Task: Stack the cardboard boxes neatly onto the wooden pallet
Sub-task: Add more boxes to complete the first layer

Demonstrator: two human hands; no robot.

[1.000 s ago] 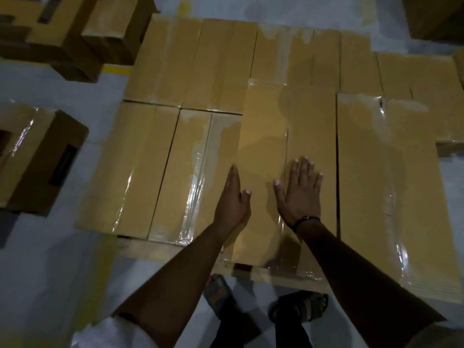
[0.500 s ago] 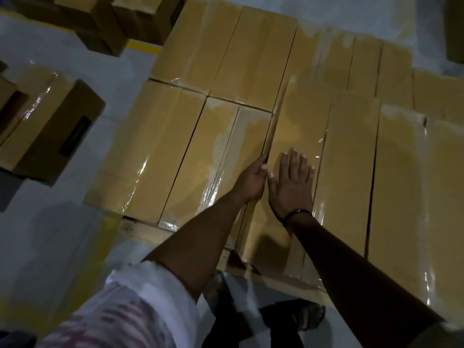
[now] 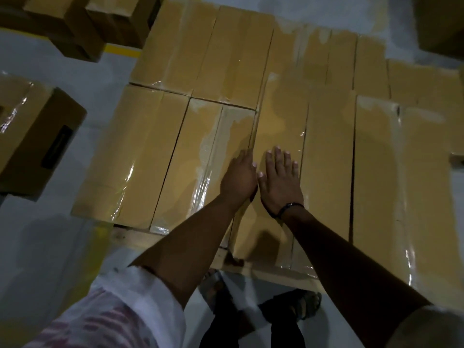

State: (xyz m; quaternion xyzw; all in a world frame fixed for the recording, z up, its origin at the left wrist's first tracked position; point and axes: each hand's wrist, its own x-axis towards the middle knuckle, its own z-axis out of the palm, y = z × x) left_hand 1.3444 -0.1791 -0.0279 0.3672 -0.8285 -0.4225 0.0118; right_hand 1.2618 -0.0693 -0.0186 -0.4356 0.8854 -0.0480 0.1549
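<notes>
One long tape-glossy cardboard box (image 3: 278, 126), right hand (image 3: 281, 182) flat atop

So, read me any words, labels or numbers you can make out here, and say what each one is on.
No text is readable.
Dark label on the side of the loose box at the left: too dark and blurred to read.
Stacked boxes on the pallet: plain tops, only clear tape, no print visible.

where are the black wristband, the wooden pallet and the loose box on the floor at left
black wristband (image 3: 288, 207): head view, band across the wrist
wooden pallet (image 3: 140, 241): head view, bare front plank
loose box (image 3: 22, 121): head view, taped top face
</notes>
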